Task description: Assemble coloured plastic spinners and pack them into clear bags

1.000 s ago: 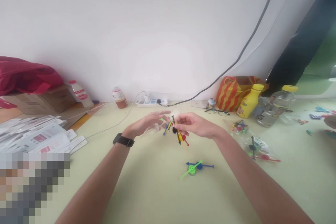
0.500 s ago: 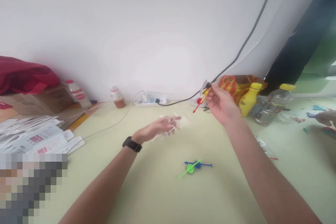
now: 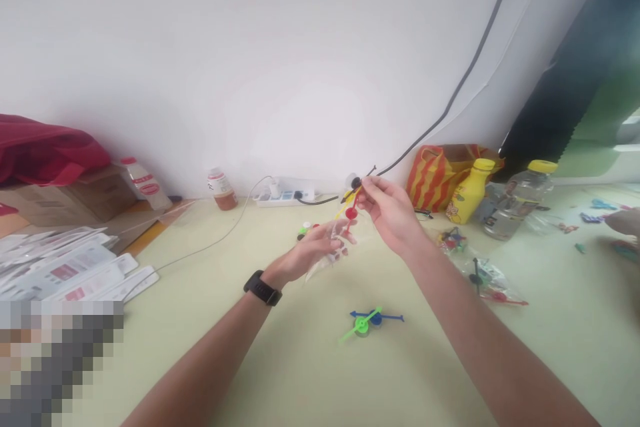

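Observation:
My right hand (image 3: pixel 393 213) is raised above the table and pinches a small bundle of plastic clock hands (image 3: pixel 354 195), black, red and yellow, at its fingertips. My left hand (image 3: pixel 320 250), with a black watch on the wrist, holds a small clear plastic bag (image 3: pixel 327 255) just below and left of that bundle. A green clock hand (image 3: pixel 361 325) and a blue clock hand (image 3: pixel 380 316) lie crossed on the pale yellow table (image 3: pixel 280 360) in front of me.
Clear bags of coloured parts (image 3: pixel 480 273) lie to the right, near a yellow bottle (image 3: pixel 467 192), a clear bottle (image 3: pixel 517 208) and a striped bag (image 3: pixel 440 177). A power strip (image 3: pixel 283 197) sits by the wall. White packets (image 3: pixel 70 267) are stacked left. Another person's hand (image 3: pixel 623 221) shows at the far right.
My right hand pulled the bundle out of the bag, rose to the right, and has come back down toward my left hand. The left hand shifted slightly right.

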Demonstrator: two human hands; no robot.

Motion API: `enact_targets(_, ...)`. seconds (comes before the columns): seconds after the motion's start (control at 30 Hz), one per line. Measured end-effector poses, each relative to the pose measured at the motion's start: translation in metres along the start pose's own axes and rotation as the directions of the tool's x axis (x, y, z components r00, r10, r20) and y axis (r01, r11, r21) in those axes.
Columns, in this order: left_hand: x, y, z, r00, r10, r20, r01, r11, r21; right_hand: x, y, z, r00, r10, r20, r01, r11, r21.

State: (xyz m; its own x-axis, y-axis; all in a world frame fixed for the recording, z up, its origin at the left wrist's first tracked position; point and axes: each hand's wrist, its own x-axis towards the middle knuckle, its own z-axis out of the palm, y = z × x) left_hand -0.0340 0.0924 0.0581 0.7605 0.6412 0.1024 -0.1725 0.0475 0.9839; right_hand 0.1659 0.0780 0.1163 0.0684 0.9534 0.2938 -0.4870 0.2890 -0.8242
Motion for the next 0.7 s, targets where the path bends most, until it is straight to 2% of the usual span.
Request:
enact_targets(0.23,0.0,0.0,0.003,1.0,-0.009,0.015,0.01,0.999,-0.047,-0.004,-0.008,0.0,0.996,0.07,0.047,-0.066,0.995,-0.079)
enact_targets(0.43,0.0,-0.001,0.004,0.999,-0.03,0.017,0.03,1.0,-0.008,-0.007,-0.01,0.003,0.995,0.069,0.067,-0.058,0.987,-0.152)
enact_targets(0.57,-0.001,0.002,0.001,0.999,-0.035,0.004,0.035,0.999,0.033,-0.003,-0.017,-0.002,0.998,-0.062,0.002,0.062,0.98,-0.188)
enact_targets(0.7,-0.002,0.005,-0.001,0.999,-0.033,-0.03,0.033,0.999,0.023,0.0,-0.03,-0.01,0.969,-0.238,-0.061,0.213,0.937,-0.278)
